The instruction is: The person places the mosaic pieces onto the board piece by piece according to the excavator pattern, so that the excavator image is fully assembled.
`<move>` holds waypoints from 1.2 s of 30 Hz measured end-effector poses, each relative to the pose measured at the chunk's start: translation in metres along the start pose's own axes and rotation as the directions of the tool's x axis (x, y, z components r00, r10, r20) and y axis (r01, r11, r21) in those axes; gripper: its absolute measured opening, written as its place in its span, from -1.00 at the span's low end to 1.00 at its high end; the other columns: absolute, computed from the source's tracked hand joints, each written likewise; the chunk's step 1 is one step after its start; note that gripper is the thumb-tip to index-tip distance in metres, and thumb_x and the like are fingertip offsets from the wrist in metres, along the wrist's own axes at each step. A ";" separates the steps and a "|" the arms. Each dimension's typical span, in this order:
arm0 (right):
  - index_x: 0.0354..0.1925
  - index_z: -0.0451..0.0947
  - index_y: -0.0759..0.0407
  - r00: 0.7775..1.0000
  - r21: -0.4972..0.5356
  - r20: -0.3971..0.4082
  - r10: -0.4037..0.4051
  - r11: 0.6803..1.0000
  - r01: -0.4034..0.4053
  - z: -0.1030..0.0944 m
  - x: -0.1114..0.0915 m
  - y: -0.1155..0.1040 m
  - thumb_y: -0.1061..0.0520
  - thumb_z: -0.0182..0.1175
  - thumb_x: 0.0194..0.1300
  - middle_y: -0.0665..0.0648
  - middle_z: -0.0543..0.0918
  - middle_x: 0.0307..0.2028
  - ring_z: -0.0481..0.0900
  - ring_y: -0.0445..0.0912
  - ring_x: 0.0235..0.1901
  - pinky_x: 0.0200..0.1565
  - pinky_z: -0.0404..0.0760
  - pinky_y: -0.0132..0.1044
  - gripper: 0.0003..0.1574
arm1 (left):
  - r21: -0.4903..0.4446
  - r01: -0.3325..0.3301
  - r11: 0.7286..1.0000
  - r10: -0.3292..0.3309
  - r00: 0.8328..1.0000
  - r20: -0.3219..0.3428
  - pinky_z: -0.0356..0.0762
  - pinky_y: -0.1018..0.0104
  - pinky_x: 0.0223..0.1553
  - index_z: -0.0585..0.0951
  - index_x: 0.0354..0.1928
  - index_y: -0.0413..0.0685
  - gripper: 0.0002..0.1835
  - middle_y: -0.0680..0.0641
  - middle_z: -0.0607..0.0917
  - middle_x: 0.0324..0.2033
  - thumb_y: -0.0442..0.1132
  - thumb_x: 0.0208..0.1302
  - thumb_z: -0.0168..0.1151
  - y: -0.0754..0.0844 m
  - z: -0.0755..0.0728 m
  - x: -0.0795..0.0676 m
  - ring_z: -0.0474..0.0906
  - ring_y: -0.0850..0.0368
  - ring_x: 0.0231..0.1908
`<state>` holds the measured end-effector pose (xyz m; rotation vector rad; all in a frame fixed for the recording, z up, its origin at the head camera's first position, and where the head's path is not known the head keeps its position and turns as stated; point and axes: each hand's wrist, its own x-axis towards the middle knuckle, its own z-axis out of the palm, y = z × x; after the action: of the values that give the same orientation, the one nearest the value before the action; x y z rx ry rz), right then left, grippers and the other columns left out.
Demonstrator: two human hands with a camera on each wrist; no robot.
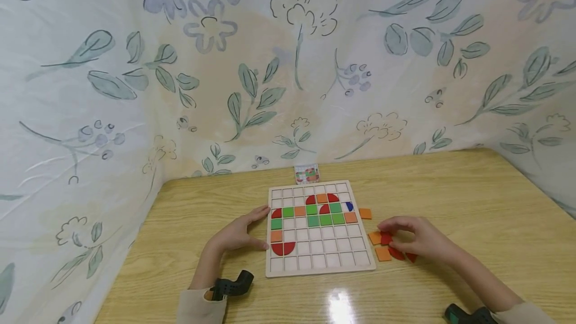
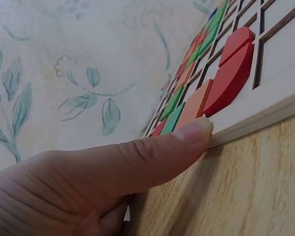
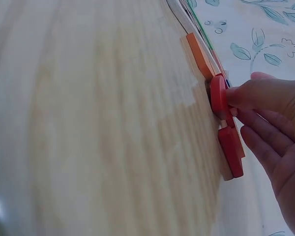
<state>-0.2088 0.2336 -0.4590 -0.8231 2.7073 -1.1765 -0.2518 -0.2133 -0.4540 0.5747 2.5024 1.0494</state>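
Note:
A square wooden grid board [image 1: 328,246] lies on the table, with red, green, orange and blue pieces set in some cells. My left hand [image 1: 238,231] rests along its left edge; in the left wrist view the thumb [image 2: 167,147] touches the rim near red rounded pieces [image 2: 231,78]. My right hand [image 1: 420,239] is over loose pieces at the board's right side. In the right wrist view its thumb touches a red piece [image 3: 218,98], with the other fingers spread behind. Another red piece [image 3: 230,152] and an orange tile [image 3: 200,56] lie beside it.
A small pattern card [image 1: 307,174] stands behind the board. Loose orange tiles [image 1: 383,254] lie close to its right edge, one farther back [image 1: 365,213]. Floral cloth [image 1: 252,64] hangs behind the wooden table [image 1: 202,194].

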 end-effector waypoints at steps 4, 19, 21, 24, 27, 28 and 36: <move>-0.06 0.58 0.07 1.000 -0.019 -0.012 -0.007 1.000 0.007 0.001 0.001 0.001 0.09 0.35 0.08 -0.03 0.66 -0.13 0.54 -0.32 -0.11 -0.04 0.47 -0.53 -0.59 | 0.003 0.003 1.000 -0.003 1.000 -0.001 -0.04 -0.15 0.31 0.19 0.39 0.13 0.00 0.03 0.09 0.41 0.02 -0.14 0.48 -0.001 0.000 0.001 -0.12 -0.06 0.40; -0.09 0.59 0.09 0.996 0.037 -0.076 0.056 0.998 -0.053 0.003 0.006 -0.001 0.04 0.37 0.04 0.01 0.67 -0.16 0.54 -0.34 -0.10 -0.06 0.57 -0.37 -0.58 | 0.005 -0.015 1.000 0.015 1.000 0.002 -0.05 -0.15 0.31 0.18 0.39 0.12 0.00 0.02 0.09 0.41 0.02 -0.13 0.47 -0.002 0.000 0.000 -0.12 -0.05 0.40; -0.08 0.59 0.10 0.995 0.064 -0.074 0.065 0.996 -0.060 0.005 0.009 -0.003 0.05 0.37 0.05 0.03 0.67 -0.16 0.56 -0.29 -0.10 -0.06 0.58 -0.32 -0.58 | 0.004 -0.016 1.000 0.016 1.000 0.002 -0.04 -0.15 0.31 0.18 0.39 0.11 0.00 0.02 0.09 0.41 0.01 -0.13 0.47 -0.002 0.000 0.000 -0.12 -0.06 0.40; -0.08 0.59 0.07 0.993 0.085 -0.070 0.092 0.993 -0.086 0.011 0.016 -0.008 0.03 0.36 0.05 0.00 0.66 -0.15 0.56 -0.21 -0.09 -0.05 0.57 -0.29 -0.58 | 0.003 -0.014 1.000 0.014 1.000 0.000 -0.04 -0.15 0.31 0.18 0.39 0.11 0.00 0.02 0.08 0.41 0.01 -0.13 0.47 -0.002 0.000 0.000 -0.12 -0.06 0.40; -0.09 0.60 0.03 0.992 0.091 -0.077 0.097 0.992 -0.090 0.019 0.025 -0.014 0.02 0.37 0.05 -0.03 0.66 -0.14 0.55 -0.15 -0.08 -0.08 0.57 -0.28 -0.60 | 0.003 -0.012 1.000 0.012 1.000 0.001 -0.04 -0.15 0.31 0.18 0.39 0.13 0.00 0.03 0.08 0.41 0.01 -0.13 0.47 -0.002 0.000 0.000 -0.12 -0.05 0.40; -0.09 0.61 0.02 0.993 0.095 -0.080 0.091 0.992 -0.084 0.022 0.028 -0.016 0.02 0.37 0.05 -0.04 0.66 -0.14 0.55 -0.14 -0.07 -0.07 0.57 -0.26 -0.60 | 0.003 -0.013 1.000 0.013 1.000 0.001 -0.03 -0.15 0.31 0.18 0.39 0.13 0.00 0.03 0.08 0.41 0.01 -0.13 0.47 -0.002 0.000 0.000 -0.12 -0.05 0.40; -0.07 0.61 0.12 0.998 0.153 -0.060 0.006 0.988 0.004 0.046 0.058 -0.033 0.08 0.37 0.05 0.03 0.67 -0.12 0.58 -0.15 -0.08 0.04 0.51 -0.05 -0.58 | -0.004 -0.007 1.000 0.007 1.000 0.002 -0.03 -0.15 0.31 0.17 0.39 0.13 0.00 0.04 0.08 0.41 0.01 -0.12 0.47 -0.001 0.000 0.000 -0.12 -0.06 0.40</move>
<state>-0.2308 0.1559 -0.4601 -0.7774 2.6212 -1.4096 -0.2517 -0.2143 -0.4549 0.5840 2.4983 1.0557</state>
